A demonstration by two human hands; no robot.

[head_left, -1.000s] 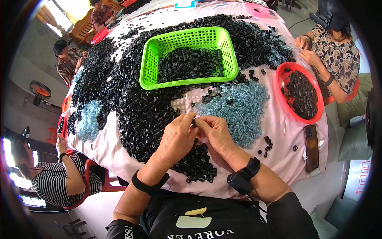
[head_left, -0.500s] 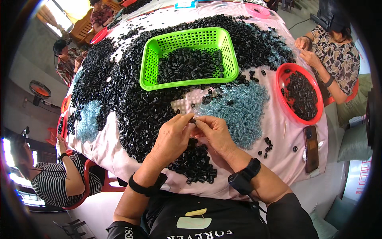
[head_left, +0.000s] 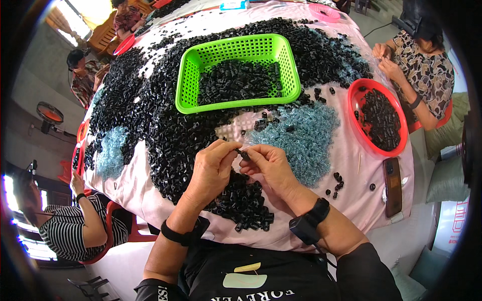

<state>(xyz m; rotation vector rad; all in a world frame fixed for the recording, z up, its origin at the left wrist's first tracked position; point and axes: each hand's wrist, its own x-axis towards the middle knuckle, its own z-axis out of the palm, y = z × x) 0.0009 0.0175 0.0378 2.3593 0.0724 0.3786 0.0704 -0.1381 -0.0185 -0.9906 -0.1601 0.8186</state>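
Over the near part of the table my two hands meet at the fingertips. My right hand (head_left: 273,164) pinches a small black plastic piece (head_left: 245,156) between thumb and forefinger. Closed in a pinch as well, my left hand (head_left: 212,164) has its fingertips at the upper left end of that piece. Fingers cover much of its shape. Beneath and in front of the hands lie loose black plastic pieces (head_left: 243,205), short and ring-like. A mound of small clear bluish pieces (head_left: 306,143) spreads just beyond my right hand.
A green plastic basket (head_left: 236,107) holding black pieces stands on the large black heap (head_left: 170,145). To the right are a red basin (head_left: 355,125) of black pieces and a phone (head_left: 393,188). Co-workers sit around the table, one at the right (head_left: 427,70), others at the left.
My left fingertips have shifted slightly left and up, and more of the black piece now shows between the hands. The co-worker's hands at the right have moved slightly.
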